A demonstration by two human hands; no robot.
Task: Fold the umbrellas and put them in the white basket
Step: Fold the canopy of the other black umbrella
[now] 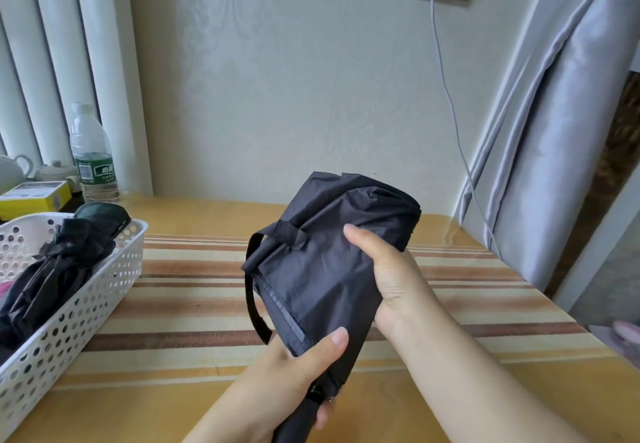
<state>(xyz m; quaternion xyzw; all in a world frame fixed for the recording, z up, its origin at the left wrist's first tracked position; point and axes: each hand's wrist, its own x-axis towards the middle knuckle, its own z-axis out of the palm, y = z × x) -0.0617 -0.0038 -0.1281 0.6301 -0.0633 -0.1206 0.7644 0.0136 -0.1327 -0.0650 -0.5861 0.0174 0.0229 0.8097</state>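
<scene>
Umbrella [325, 262] held above table [194, 304], long axis running from near handle to far tip; left hand [294, 373] grips handle end, right hand [384, 279] wraps canopy; strap [252, 297] loose on left; white basket [69, 307] lies left, nearer left hand.

You are looking at a wooden table [450, 404] wearing a striped cloth [194, 304]. A white basket [86, 307] is sitting at its left, a water bottle [91, 155] standing behind.

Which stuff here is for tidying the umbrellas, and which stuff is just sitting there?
For the job: black umbrella held by left hand and right hand; white basket; folded umbrellas inside it.

Just lying about: water bottle, yellow box, teapot, charging cable.
</scene>
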